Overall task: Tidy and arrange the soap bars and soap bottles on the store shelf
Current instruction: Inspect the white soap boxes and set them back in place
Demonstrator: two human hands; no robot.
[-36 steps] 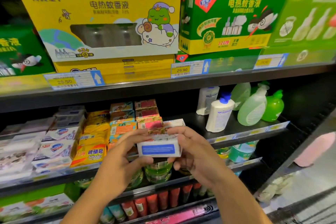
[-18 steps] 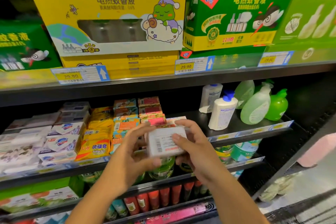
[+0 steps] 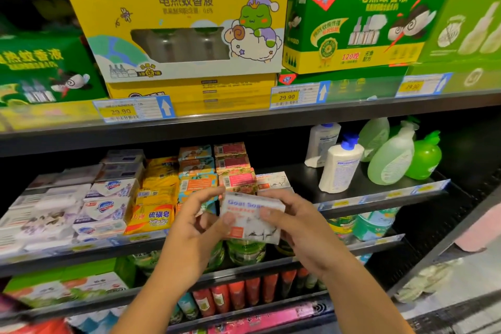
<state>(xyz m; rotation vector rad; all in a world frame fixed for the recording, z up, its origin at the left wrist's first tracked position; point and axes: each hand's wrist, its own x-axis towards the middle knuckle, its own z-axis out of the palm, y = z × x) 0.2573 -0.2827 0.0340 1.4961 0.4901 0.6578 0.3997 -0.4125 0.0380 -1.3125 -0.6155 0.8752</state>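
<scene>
Both hands grip one white soap box (image 3: 252,222) marked "Goat Soap", held just in front of the middle shelf (image 3: 298,173) with its printed face tilted toward the camera. The left hand (image 3: 195,228) holds its left end and the right hand (image 3: 301,228) curls round its right end, thumbs on the face. Stacked soap bars (image 3: 151,198) fill the shelf's left half. A like box (image 3: 273,179) lies just beyond the hands. At far right, white and green bottles (image 3: 340,168) stand in a loose cluster.
</scene>
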